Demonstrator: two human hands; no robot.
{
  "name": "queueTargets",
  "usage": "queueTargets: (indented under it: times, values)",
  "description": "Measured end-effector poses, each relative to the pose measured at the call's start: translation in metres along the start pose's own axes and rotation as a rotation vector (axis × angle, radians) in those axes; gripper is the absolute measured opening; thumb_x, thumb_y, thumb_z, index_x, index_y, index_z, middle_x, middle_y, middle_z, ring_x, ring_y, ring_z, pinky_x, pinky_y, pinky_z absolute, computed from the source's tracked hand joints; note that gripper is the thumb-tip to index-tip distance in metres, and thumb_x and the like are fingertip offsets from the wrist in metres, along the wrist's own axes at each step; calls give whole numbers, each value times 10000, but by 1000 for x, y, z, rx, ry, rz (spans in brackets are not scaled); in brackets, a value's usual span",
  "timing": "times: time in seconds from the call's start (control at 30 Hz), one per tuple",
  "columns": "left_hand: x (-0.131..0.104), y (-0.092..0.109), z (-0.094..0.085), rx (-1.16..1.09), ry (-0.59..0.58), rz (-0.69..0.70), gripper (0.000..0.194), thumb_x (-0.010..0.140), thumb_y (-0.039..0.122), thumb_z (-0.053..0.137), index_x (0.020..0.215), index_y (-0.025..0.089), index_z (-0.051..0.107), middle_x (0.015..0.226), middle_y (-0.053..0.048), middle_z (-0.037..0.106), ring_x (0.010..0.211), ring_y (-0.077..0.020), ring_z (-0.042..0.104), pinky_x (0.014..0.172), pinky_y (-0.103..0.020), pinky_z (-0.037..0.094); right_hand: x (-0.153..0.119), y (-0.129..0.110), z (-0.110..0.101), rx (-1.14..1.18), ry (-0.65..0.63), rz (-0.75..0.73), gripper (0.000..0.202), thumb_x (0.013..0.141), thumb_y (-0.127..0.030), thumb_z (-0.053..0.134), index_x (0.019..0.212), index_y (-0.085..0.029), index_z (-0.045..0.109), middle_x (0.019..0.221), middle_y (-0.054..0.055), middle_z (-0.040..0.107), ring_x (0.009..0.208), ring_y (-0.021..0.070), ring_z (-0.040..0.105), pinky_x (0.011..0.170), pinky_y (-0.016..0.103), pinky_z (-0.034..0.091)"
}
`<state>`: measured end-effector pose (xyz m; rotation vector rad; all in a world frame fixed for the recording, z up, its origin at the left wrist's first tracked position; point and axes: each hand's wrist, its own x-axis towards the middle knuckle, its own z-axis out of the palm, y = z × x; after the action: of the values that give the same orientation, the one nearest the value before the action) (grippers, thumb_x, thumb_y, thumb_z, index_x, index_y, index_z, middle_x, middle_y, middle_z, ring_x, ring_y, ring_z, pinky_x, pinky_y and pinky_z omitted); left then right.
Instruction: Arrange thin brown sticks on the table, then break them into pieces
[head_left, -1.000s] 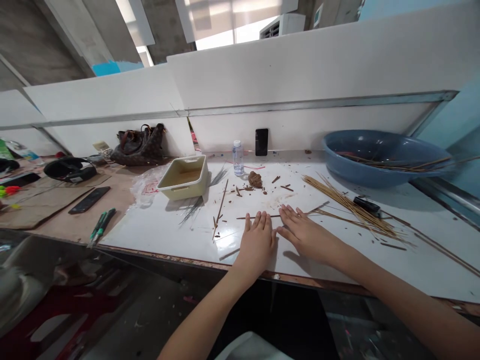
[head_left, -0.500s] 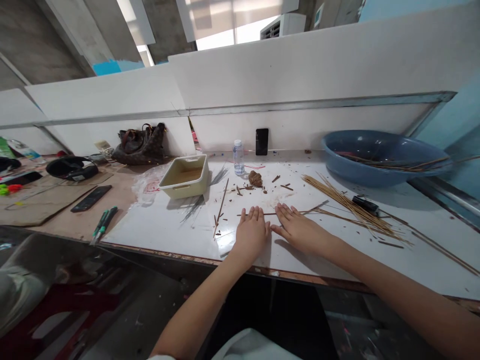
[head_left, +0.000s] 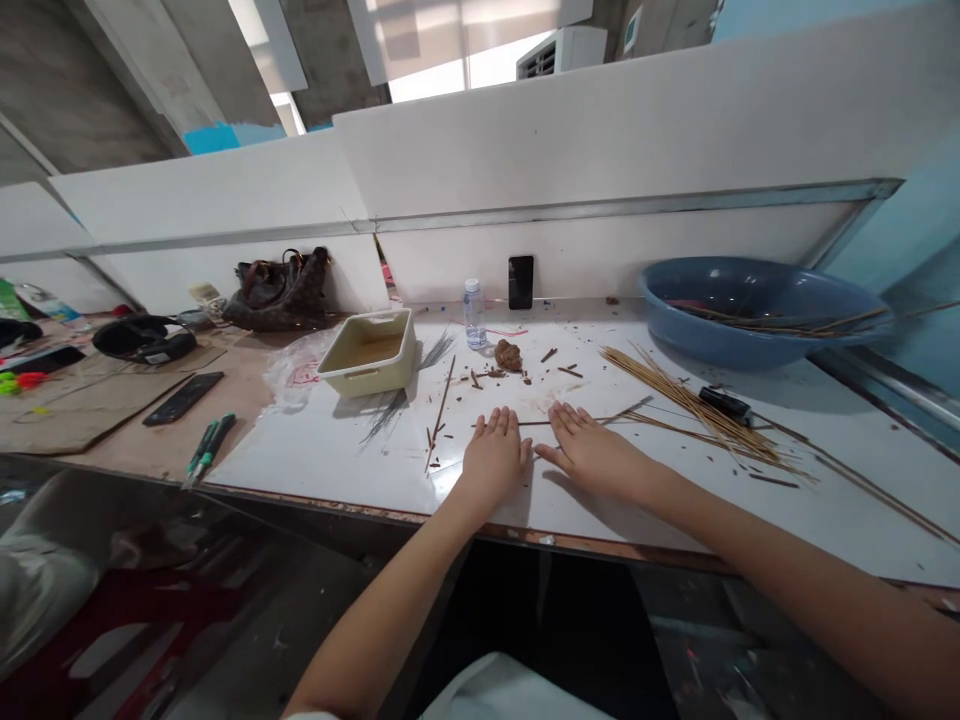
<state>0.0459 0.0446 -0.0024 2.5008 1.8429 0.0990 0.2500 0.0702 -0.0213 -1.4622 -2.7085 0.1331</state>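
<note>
Both hands lie palm down on the white tabletop, fingers stretched out. Under the fingers of my left hand (head_left: 493,458) runs a thin brown strand (head_left: 534,423), its end poking out at the left. My right hand (head_left: 596,457) presses flat on the same strand farther right, thumb toward the left hand. Whether it is a coated stick or wire I cannot tell. Beyond the hands sits a brown clay-like lump (head_left: 508,355) among short brown bits. Another thin brown stick (head_left: 441,415) lies left of my left hand.
A bundle of thin tan sticks (head_left: 690,400) lies at right with a black object (head_left: 725,406) on it. Behind stands a blue basin (head_left: 757,345). A water bottle (head_left: 474,318), phone (head_left: 520,283), cream tub (head_left: 367,380), thin wires (head_left: 386,415) and cutters (head_left: 210,447) are around.
My left hand has slid slightly left and away from me, so the gap between the hands is a little wider. The right hand stays nearly in place on the strand.
</note>
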Motion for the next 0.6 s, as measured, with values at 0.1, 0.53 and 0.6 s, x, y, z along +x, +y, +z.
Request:
queueTargets:
  times: [0.1,0.53,0.6]
  values:
    - [8,-2,-2,0,-8,-26,639,1140,382,344,1655,8,401,1734,-235,360,1639,-324,342,1335,-508,302,9,1,-5,14,-7,24,905,1103,-685,249,1715,-18,278,1740,275,313,1650,372,261,1341,581,256]
    - [5,3,0,30,11,-92,635,1148,390,317,1630,-2,448,1681,-260,447,1614,-339,395,1342,-542,270,3,1,-5,8,14,43,978,1085,-743,175,1675,13,365,1717,301,362,1631,379,312,1337,566,275]
    - [4,3,-1,30,3,-92,638,1147,400,325,1620,-6,463,1665,-264,471,1604,-337,414,1344,-530,270,6,3,-9,10,0,27,951,1085,-742,198,1682,-25,380,1700,289,405,1622,381,338,1331,583,283]
